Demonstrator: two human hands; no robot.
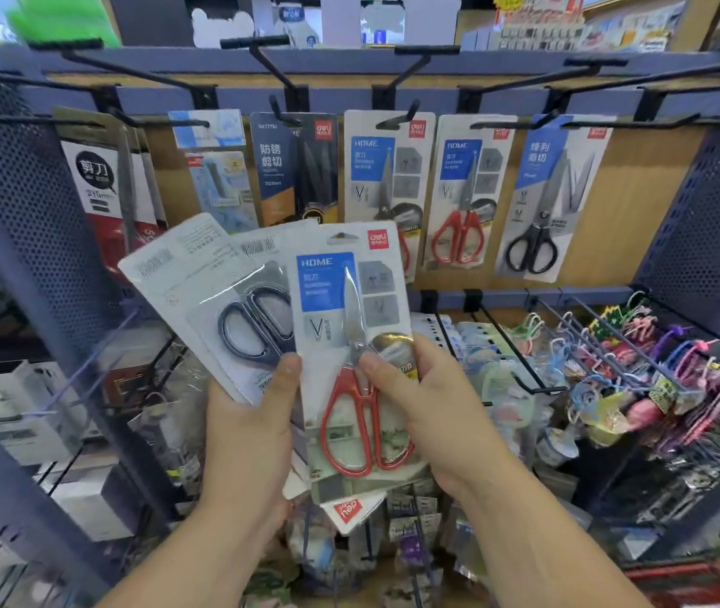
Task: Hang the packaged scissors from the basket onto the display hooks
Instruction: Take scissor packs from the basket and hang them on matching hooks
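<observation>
Display rack (42, 204): perforated blue side panels and a wooden back board, filling the frame

Hanging row across upper middle of frame: carded scissors on black hooks (397, 118), all with the long axis vertical, blade tips up and handles down. It includes a dark pack (292, 168), a red-handled hanging pack (463, 190) and a black-handled hanging pack (547, 199) further right

Right middle: lower hooks carrying small colourful items (634, 366), blurred

Centre of frame, in front of the rack, touching no hook: a fan of held packs
- red-handled scissors pack (349, 344), printed face to camera, long axis close to vertical, blade tip up, red loops down
- black-handled scissors packs (200, 291), backs to camera, long axis leaning to upper left; the black loops sit at the lower end, blades hidden by the card

Left hand (253, 432): grips the bottom of the fan, thumb pressed on the front, fingers behind the cards and out of sight

Right hand (428, 405): pinches the right edge of the red-handled scissors pack near the pivot, thumb on the front, fingers behind

Lower right corner: red basket rim (700, 585), partly cut off
</observation>
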